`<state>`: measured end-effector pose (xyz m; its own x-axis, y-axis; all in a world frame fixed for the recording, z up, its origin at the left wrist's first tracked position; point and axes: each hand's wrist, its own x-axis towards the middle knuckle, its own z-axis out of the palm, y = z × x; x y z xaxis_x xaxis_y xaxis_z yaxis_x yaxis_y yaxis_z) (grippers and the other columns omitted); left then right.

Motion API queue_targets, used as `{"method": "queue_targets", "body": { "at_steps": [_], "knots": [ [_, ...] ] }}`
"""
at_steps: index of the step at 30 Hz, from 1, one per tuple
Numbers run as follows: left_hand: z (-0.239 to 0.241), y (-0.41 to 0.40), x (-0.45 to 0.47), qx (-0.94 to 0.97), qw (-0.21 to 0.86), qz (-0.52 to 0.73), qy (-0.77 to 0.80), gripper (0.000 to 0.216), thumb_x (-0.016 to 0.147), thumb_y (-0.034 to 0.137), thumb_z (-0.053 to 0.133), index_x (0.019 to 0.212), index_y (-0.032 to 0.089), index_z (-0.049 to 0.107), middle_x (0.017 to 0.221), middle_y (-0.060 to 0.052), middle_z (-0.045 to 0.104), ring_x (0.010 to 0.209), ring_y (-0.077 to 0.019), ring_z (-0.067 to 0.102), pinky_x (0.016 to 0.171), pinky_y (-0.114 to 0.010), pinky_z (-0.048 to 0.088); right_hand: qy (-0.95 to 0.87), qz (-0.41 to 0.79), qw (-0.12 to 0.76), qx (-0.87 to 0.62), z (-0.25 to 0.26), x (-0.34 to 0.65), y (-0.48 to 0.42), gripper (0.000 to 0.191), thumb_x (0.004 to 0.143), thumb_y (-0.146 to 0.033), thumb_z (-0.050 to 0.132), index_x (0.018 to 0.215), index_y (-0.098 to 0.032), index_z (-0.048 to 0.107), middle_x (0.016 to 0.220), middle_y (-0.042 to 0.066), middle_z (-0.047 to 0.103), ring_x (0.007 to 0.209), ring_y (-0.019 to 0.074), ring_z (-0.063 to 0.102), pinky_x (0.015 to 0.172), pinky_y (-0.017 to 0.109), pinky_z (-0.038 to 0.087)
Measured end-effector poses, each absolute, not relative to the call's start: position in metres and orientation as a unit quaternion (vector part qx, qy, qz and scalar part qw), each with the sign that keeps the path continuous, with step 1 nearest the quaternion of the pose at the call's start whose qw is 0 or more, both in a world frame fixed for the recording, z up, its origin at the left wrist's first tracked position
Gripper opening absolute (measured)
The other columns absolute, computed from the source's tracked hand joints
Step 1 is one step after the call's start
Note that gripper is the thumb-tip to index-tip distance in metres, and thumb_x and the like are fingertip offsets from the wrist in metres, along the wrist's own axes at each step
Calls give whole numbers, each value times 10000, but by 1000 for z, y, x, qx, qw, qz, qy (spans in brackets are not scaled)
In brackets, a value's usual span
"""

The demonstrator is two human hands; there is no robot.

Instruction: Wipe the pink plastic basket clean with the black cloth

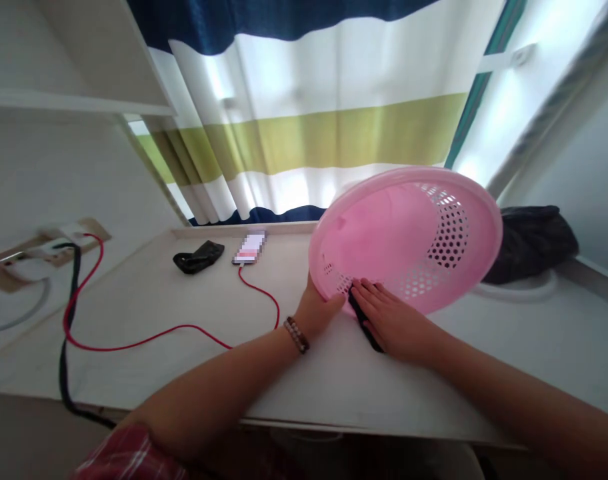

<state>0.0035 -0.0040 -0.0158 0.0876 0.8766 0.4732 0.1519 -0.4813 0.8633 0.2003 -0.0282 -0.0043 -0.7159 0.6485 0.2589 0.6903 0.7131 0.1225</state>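
Observation:
A round pink plastic basket with perforated sides is tilted up over the white desk, its inside facing me. My left hand is closed on its near left rim, thumb in front and the other fingers hidden behind. My right hand presses a flat black cloth against the lower rim. Its fingers lie together over the cloth, which is partly covered by the hand.
On the white desk are a crumpled black item and a phone on a red cable. A power strip with a black cord is at left. A black bag lies behind the basket; a striped curtain hangs at the back.

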Motion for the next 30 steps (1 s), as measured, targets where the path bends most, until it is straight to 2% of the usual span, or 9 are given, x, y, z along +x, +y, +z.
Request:
{"method": "queue_targets", "body": {
  "at_steps": [7, 12, 15, 18, 23, 30],
  "knots": [
    [-7, -7, 0, 632, 314, 541, 459, 707, 678, 110, 613, 1325, 236, 358, 1307, -90, 517, 1205, -247, 506, 1078, -454, 378, -921, -115, 69, -366, -2, 203, -34, 700, 733, -120, 422, 1418, -23, 311, 1441, 223, 290, 1314, 315, 340, 1053, 467, 375],
    [-1, -9, -1, 642, 255, 522, 501, 736, 684, 166, 637, 1356, 225, 342, 1304, -101, 513, 1201, -269, 501, 1045, -468, 402, -909, -139, 19, -392, 0, 227, -42, 629, 770, -144, 404, 1384, -9, 372, 1426, 232, 318, 1299, 324, 365, 1037, 471, 385],
    [1, -9, -2, 664, 233, 509, 495, 706, 711, 201, 630, 1355, 171, 343, 1287, -118, 524, 1234, -271, 469, 1078, -474, 355, -901, -147, 4, -409, 2, 242, -46, 600, 802, -169, 408, 1374, 9, 372, 1423, 241, 331, 1312, 326, 340, 1051, 483, 351],
    [1, -9, -1, 664, 228, 504, 504, 699, 713, 232, 634, 1344, 142, 348, 1308, -141, 499, 1244, -282, 456, 1057, -477, 374, -897, -143, 0, -418, 4, 250, -48, 594, 816, -175, 413, 1377, 13, 362, 1427, 243, 329, 1326, 326, 312, 1070, 486, 313],
    [-1, -11, 1, 666, 210, 504, 508, 668, 712, 242, 630, 1316, 122, 371, 1310, -151, 495, 1219, -271, 480, 1067, -464, 364, -917, -92, 9, -389, 4, 237, -49, 567, 846, -167, 379, 1385, 6, 352, 1445, 238, 300, 1342, 312, 283, 1090, 450, 291],
    [-5, -13, 3, 650, 209, 514, 520, 611, 707, 206, 632, 1278, 132, 427, 1287, -137, 523, 1192, -259, 503, 1071, -451, 360, -933, -27, 68, -352, 8, 194, -52, 585, 848, -143, 369, 1398, 40, 295, 1445, 273, 265, 1353, 299, 262, 1099, 414, 286]
  ]
}}
